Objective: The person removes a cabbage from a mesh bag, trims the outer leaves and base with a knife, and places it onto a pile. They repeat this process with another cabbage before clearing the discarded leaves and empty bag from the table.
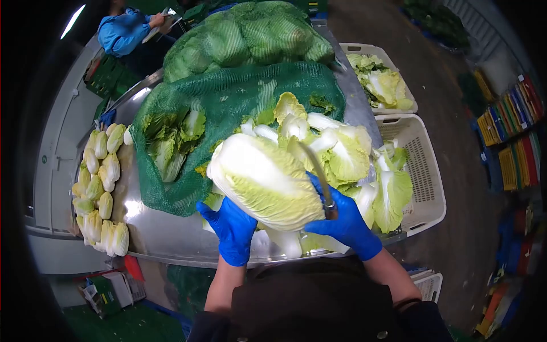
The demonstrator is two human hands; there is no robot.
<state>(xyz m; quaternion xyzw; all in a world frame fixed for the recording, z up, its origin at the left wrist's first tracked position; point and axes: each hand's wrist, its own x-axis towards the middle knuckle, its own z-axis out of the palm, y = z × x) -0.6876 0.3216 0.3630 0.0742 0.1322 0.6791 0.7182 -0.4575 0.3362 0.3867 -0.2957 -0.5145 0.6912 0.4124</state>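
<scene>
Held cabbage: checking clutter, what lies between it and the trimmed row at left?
Head view: a green net sack lies on the steel table, leafy cabbage inside.

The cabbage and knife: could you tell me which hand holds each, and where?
The left hand cups the cabbage from beneath its near end; the right hand grips the knife by its handle.

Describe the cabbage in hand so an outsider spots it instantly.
On the steel table, look at the near edge, in front of the green net sack. The cabbage there rests between the left hand and the right hand, which also grips a knife. Unlike the small trimmed heads along the table's left, it is large and held in blue gloves.
</scene>
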